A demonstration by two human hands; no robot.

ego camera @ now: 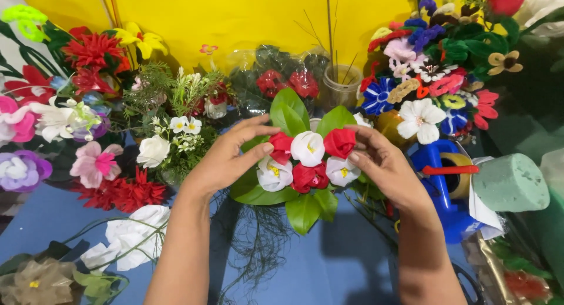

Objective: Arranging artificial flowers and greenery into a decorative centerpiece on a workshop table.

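A small bouquet of red and white artificial flowers (pixel 308 161) ringed by broad green leaves (pixel 289 112) sits in the middle, above a blue table (pixel 341 264). My left hand (pixel 226 158) comes in from the left, thumb and fingers pinching a red flower (pixel 281 146) at the bouquet's left side. From the right, my right hand (pixel 385 164) has its fingertips on another red flower (pixel 341 141). Between them are white blooms with yellow centres (pixel 308 147). The stems below are hidden by leaves and feathery dark greenery.
Many artificial flowers crowd the left (pixel 94 164) and upper right (pixel 429 76). A yellow backdrop (pixel 247 17) stands behind. A blue tape dispenser (pixel 440 181) and a green foam block (pixel 511 181) lie at the right. White fabric flowers (pixel 132 234) lie front left.
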